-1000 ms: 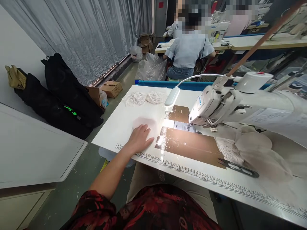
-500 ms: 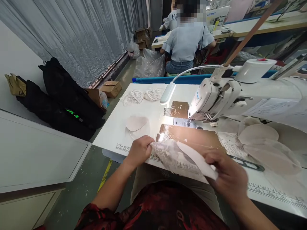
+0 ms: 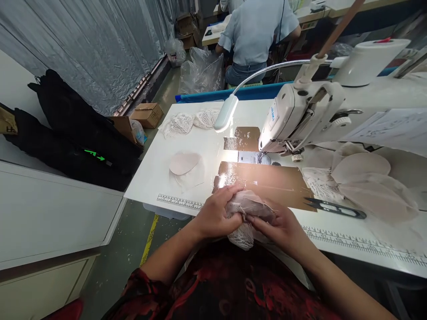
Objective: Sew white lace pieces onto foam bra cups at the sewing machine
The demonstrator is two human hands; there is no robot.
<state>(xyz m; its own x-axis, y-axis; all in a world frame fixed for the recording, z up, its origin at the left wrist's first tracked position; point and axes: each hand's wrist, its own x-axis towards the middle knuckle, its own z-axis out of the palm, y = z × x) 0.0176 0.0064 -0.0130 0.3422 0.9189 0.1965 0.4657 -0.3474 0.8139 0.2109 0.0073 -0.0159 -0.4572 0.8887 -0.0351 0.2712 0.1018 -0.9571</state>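
Note:
My left hand (image 3: 220,212) and my right hand (image 3: 278,224) are close together at the table's front edge, both closed on one pale bra cup (image 3: 248,203). It is folded between them, its sheer fabric bunched up. A white net-patterned part (image 3: 242,237) hangs below the fingers. Both thumbs press near the middle of the piece. Just beyond the hands lies a brown-taped patch (image 3: 267,178) of the table, in front of the sewing machine's needle area (image 3: 262,156). Thread snips (image 3: 336,208) rest to the right of my right hand.
The white sewing machine (image 3: 300,115) stands at right, with a lamp (image 3: 227,113) shining beside its head. Pale cup pieces (image 3: 362,168) are piled at right. Another cup piece (image 3: 184,163) and net pieces (image 3: 183,123) lie at left. A person (image 3: 255,35) sits beyond the table.
My hands have come together from a spread hold, and the stretched bra cup is now folded between them. The net-patterned part now shows underneath. The view has tilted downward.

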